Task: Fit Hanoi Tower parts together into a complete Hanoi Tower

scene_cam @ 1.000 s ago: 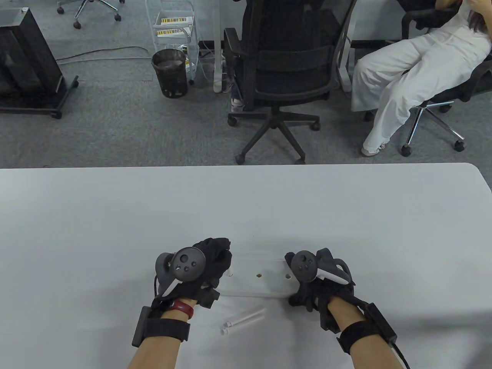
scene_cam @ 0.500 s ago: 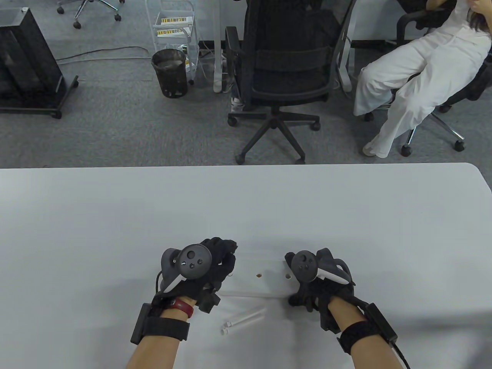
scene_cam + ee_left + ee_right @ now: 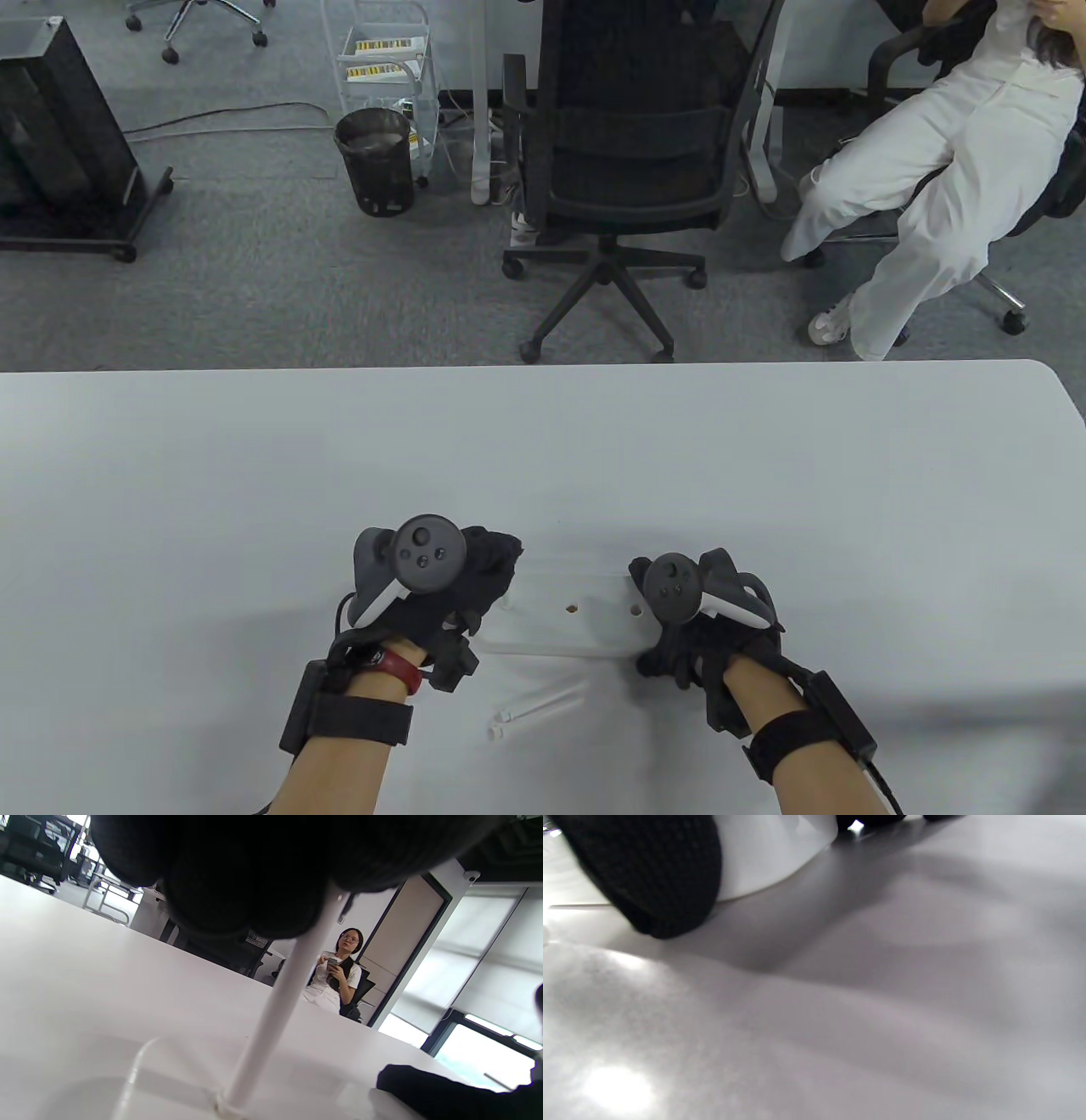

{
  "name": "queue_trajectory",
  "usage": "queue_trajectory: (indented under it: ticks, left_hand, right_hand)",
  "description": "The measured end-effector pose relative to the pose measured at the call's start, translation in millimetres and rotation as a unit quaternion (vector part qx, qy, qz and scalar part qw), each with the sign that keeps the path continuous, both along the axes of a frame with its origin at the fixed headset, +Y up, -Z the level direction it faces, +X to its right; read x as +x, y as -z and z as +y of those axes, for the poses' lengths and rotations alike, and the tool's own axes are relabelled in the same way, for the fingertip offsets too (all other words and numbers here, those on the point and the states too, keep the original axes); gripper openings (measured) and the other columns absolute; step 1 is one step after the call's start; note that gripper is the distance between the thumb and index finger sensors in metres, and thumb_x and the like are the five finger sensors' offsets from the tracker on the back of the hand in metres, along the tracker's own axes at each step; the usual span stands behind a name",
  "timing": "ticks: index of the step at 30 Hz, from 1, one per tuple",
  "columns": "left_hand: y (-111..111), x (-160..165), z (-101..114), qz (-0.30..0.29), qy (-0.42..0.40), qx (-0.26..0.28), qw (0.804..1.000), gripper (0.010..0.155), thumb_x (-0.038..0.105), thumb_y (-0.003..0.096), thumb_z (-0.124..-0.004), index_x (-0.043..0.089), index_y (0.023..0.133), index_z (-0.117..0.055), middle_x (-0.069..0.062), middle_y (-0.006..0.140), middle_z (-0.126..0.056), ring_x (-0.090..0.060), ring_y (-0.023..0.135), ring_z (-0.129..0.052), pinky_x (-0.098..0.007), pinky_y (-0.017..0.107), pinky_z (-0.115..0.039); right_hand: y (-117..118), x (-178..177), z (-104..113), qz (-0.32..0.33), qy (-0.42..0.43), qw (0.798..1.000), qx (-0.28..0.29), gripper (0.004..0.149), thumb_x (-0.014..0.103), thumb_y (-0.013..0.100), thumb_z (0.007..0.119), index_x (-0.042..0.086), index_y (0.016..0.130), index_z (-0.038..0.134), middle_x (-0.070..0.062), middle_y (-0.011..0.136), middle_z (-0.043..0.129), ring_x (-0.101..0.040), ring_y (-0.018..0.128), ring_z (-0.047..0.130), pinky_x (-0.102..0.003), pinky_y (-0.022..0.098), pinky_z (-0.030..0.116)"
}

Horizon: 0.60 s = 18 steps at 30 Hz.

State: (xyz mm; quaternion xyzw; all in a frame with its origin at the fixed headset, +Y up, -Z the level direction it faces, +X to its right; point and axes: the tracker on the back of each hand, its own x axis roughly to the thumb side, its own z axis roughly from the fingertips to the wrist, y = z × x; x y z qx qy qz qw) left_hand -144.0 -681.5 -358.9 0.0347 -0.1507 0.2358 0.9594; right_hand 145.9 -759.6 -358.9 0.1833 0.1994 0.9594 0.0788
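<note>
A white Hanoi Tower base [image 3: 577, 624] with two open holes lies on the table between my hands. My left hand [image 3: 475, 573] is over its left end and grips the top of a white peg [image 3: 280, 1001] that stands upright with its foot at the base's left hole [image 3: 231, 1107]. My right hand [image 3: 679, 654] rests on the base's right end, a fingertip [image 3: 653, 878] against its rim [image 3: 772, 853]. Two more white pegs [image 3: 539, 706] lie loose on the table in front of the base.
The white table [image 3: 764, 475] stretches far beyond the base. An office chair [image 3: 624, 170] and a seated person in white [image 3: 942, 161] are past the far edge.
My left hand has shifted slightly right and forward over the base's left end, its tracker tilting upward. The right hand, base and loose pegs have not moved.
</note>
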Motion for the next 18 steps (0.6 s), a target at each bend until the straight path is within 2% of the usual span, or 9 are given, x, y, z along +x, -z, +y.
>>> queue_trajectory:
  ticks: [3, 6, 8, 9, 13, 18]
  left_hand:
    - [-3, 4, 3, 0.01, 0.015, 0.0, 1.0, 0.043, 0.042, 0.0409, -0.086, 0.028, 0.081, -0.095, -0.002, 0.068, -0.102, -0.03, 0.055, -0.101, -0.049, 0.055, -0.079]
    - [-9, 10, 6, 0.013, 0.048, -0.001, 0.999, 0.046, 0.041, 0.0429, -0.083, 0.026, 0.086, -0.09, -0.004, 0.074, -0.099, -0.032, 0.06, -0.1, -0.05, 0.057, -0.077]
    - [-15, 10, 10, 0.016, 0.059, 0.015, 0.998, 0.061, 0.046, 0.0415, -0.084, 0.023, 0.098, -0.077, -0.005, 0.082, -0.094, -0.032, 0.063, -0.098, -0.051, 0.059, -0.076]
    - [-18, 10, 12, 0.017, 0.055, 0.024, 0.998, 0.066, 0.048, 0.0408, -0.084, 0.022, 0.1, -0.073, -0.006, 0.084, -0.092, -0.032, 0.063, -0.097, -0.051, 0.059, -0.076]
    - [-36, 15, 31, 0.017, 0.037, 0.073, 0.996, 0.069, 0.047, 0.0413, -0.085, 0.021, 0.102, -0.067, -0.007, 0.088, -0.086, -0.032, 0.064, -0.095, -0.051, 0.059, -0.075]
    - [-56, 31, 50, -0.014, 0.027, 0.113, 0.993, 0.063, 0.045, 0.0416, -0.085, 0.022, 0.099, -0.072, -0.007, 0.087, -0.088, -0.031, 0.064, -0.096, -0.05, 0.058, -0.076]
  right_hand:
    - [0, 0, 0, -0.001, -0.002, 1.0, -0.001, 0.112, 0.043, 0.028, 0.094, 0.016, 0.099, 0.013, -0.017, 0.109, 0.027, -0.044, 0.101, 0.035, -0.065, 0.071, 0.039]
    - [0, -1, 0, -0.002, -0.002, 1.0, -0.002, 0.112, 0.043, 0.028, 0.094, 0.017, 0.099, 0.012, -0.017, 0.109, 0.027, -0.044, 0.101, 0.033, -0.064, 0.071, 0.039]
    - [1, -1, 0, -0.002, -0.003, 1.0, -0.003, 0.111, 0.043, 0.028, 0.094, 0.017, 0.099, 0.012, -0.017, 0.109, 0.027, -0.044, 0.101, 0.035, -0.064, 0.071, 0.039]
    - [1, 0, 0, -0.002, -0.003, 1.0, -0.003, 0.112, 0.043, 0.028, 0.094, 0.017, 0.099, 0.012, -0.017, 0.109, 0.027, -0.044, 0.101, 0.033, -0.064, 0.071, 0.039]
    - [0, 0, -1, -0.002, -0.003, 1.0, -0.002, 0.112, 0.043, 0.028, 0.094, 0.017, 0.099, 0.012, -0.017, 0.109, 0.027, -0.044, 0.101, 0.033, -0.064, 0.071, 0.039]
    - [0, 0, -1, -0.003, -0.002, 1.0, -0.002, 0.112, 0.043, 0.028, 0.094, 0.017, 0.099, 0.012, -0.017, 0.109, 0.027, -0.044, 0.101, 0.033, -0.064, 0.071, 0.039]
